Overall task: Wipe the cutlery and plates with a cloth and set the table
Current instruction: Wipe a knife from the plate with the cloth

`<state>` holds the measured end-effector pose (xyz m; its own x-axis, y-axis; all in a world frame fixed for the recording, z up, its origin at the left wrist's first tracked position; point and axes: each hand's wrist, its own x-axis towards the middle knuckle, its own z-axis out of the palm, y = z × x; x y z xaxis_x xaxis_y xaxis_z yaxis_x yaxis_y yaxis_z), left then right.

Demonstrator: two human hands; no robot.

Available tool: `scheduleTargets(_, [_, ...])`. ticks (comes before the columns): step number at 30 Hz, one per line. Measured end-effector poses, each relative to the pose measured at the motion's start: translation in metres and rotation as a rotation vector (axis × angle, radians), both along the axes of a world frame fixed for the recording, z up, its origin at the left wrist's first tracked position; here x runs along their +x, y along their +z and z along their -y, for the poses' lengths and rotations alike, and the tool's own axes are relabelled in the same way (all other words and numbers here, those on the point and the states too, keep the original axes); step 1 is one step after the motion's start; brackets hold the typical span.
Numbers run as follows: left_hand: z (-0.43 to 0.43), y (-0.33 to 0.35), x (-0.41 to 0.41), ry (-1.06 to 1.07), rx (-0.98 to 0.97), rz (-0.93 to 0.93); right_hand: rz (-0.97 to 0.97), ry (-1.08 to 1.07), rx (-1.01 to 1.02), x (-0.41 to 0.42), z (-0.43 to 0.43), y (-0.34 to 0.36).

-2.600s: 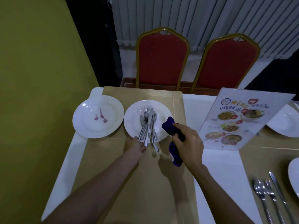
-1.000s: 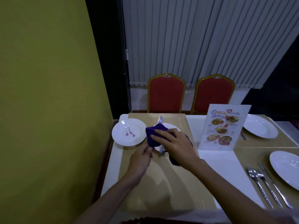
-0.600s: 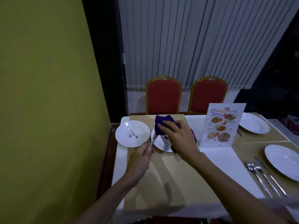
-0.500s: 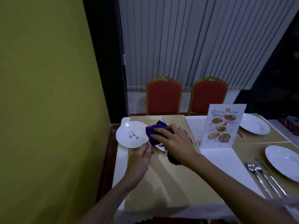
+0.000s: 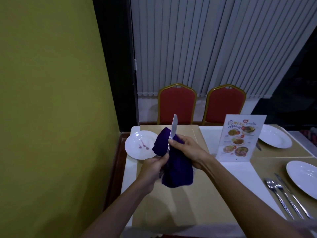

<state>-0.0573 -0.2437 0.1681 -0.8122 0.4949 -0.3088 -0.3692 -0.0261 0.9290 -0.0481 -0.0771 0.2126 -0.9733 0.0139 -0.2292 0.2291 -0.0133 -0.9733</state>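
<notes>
A table knife (image 5: 173, 126) points up above the table, its blade bare and its handle in my left hand (image 5: 153, 167). My right hand (image 5: 185, 148) pinches a purple cloth (image 5: 173, 167) around the knife just below the blade. The cloth hangs down and hides the plate that holds the other cutlery. A white plate with pink smears (image 5: 140, 147) lies at the far left corner.
A standing menu card (image 5: 240, 137) is right of my hands. Two clean plates (image 5: 274, 139) (image 5: 303, 179) and a spoon, fork and knife set (image 5: 284, 198) lie at the right. Two red chairs (image 5: 176, 104) face the far edge. A yellow wall runs close along the left.
My left hand lifted a knife from the cutlery plate. My right hand slid the cloth down from the blade toward the handle, leaving the blade uncovered. The camera view rose.
</notes>
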Motion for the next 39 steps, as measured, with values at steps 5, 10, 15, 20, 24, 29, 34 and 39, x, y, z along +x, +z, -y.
scheduleTargets(5, [-0.006, 0.008, -0.02, 0.205, 0.021, -0.019, -0.058, -0.1, 0.285, 0.005, -0.003, -0.012])
scheduleTargets(10, [-0.032, 0.033, -0.041, 0.269, -0.155, -0.251, -0.045, -0.078, 0.424, 0.012, 0.0, -0.017])
scheduleTargets(15, [-0.047, 0.038, -0.059, 0.41, -0.154, -0.171, 0.014, -0.07, 0.312, 0.028, 0.003, -0.027])
scheduleTargets(20, [-0.05, 0.021, -0.046, 0.191, -0.206, -0.104, 0.01, -0.091, 0.394, 0.035, -0.006, -0.04])
scheduleTargets(24, [-0.054, 0.009, -0.042, 0.2, -0.211, -0.105, 0.046, -0.071, 0.363, 0.035, -0.008, -0.052])
scheduleTargets(29, [-0.043, -0.002, -0.066, 0.369, -0.052, -0.027, 0.133, -0.033, 0.392, 0.051, -0.03, -0.085])
scheduleTargets(34, [-0.031, -0.095, -0.052, 0.178, -0.306, -0.027, 0.14, -0.195, 0.401, 0.042, -0.055, -0.119])
scheduleTargets(39, [-0.023, -0.196, -0.034, 0.161, -0.521, 0.103, 0.161, -0.233, 0.369, 0.026, -0.065, -0.15])
